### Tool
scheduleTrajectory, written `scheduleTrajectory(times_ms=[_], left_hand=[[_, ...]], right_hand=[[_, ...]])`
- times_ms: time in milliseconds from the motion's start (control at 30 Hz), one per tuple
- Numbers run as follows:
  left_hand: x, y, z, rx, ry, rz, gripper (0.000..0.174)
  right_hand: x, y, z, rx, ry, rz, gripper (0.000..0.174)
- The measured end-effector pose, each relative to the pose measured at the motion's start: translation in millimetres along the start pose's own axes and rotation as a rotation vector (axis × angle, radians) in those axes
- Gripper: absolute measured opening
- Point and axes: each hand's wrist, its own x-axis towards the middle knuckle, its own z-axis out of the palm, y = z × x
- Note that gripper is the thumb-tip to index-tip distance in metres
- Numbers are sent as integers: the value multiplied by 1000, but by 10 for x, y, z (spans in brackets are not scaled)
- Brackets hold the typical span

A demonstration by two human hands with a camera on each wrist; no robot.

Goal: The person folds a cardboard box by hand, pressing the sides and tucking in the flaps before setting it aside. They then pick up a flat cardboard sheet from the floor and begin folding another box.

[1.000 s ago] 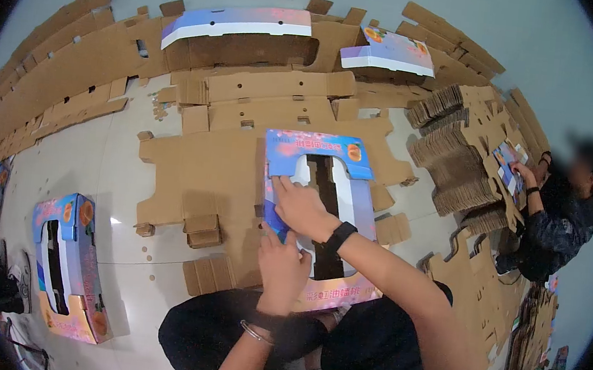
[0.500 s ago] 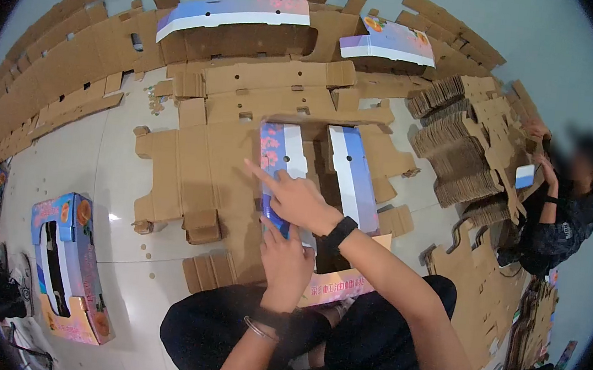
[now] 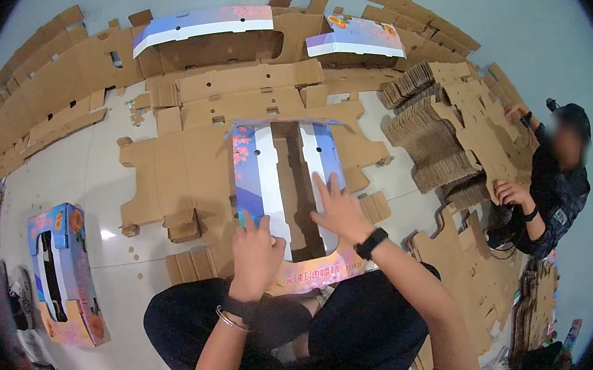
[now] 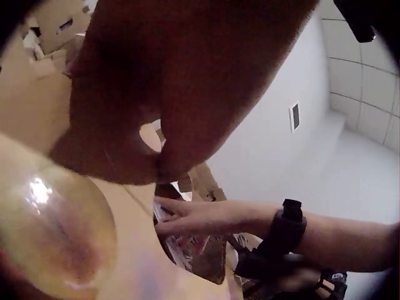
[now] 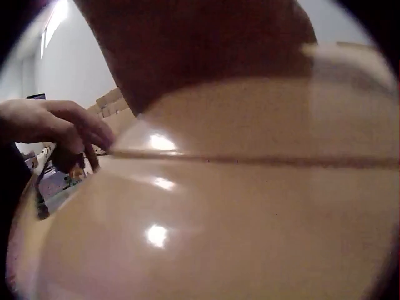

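In front of the crossed legs stands a printed cardboard box (image 3: 323, 277), with blue, purple and white side panels around a long open slot. Near the lower end of its left panel (image 3: 246, 169), my left hand (image 3: 255, 258) rests with fingertips on the card. My right hand (image 3: 343, 214) spreads its fingers across the right panel (image 3: 327, 161), fingertips by the slot's edge. At the far end the blue end flap (image 3: 292, 121) is folded back, seen nearly edge-on. The left wrist view shows the right hand (image 4: 206, 217) beyond the box; the right wrist view shows the left hand (image 5: 62, 128) touching it.
Flattened brown cardboard (image 3: 164, 151) lies under and around the box. A finished-looking printed box (image 3: 66, 277) stands at left. Stacked cut cardboard (image 3: 436, 141) rises at right, beside another person (image 3: 557, 189). Printed trays (image 3: 208, 27) line the back.
The blue end flap, lying over the box's far end one second ago, has swung back. My right hand has moved from the left panel to the right one. The other person's hands moved onto the stack.
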Motion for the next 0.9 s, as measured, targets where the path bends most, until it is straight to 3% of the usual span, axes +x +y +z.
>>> scheduleTrajectory(times_ms=[33,100,200,267,333,367,433,567,733,833,867,900], left_hand=[[7,34,-104,-34,-51,6,44],[-5,75,-272,-61,-93,8,42],[-55,185,-461,-95,-25,95,35],[-99,261,-640,-32,-81,245,37],[-176,269,-765,-40,-80,303,42],[-208,258,-801,-44,-81,365,48],[-285,130,-842,-38,-153,345,53],[-306,40,-1108,-10,-362,282,54],[-343,-46,-1159,68,-361,179,57],[-343,-152,-1086,48,-378,127,54],[-336,-217,-1058,85,-294,71,53],[-333,-266,-1062,120,-206,15,52]], right_hand=[[59,17,-51,8,4,0,93],[184,14,-196,-34,-199,76,97],[132,197,-345,80,-187,53,96],[105,363,-459,160,-225,56,93],[63,565,-613,537,-375,210,76],[63,724,-634,534,-376,216,76],[31,1074,-585,734,-410,211,60],[-381,1610,-298,973,-316,303,43],[-634,1597,-15,1056,-356,496,42],[-615,1310,-353,986,-221,396,34],[-661,1215,-525,989,-216,401,34],[-724,1122,-730,1076,-20,390,32]])
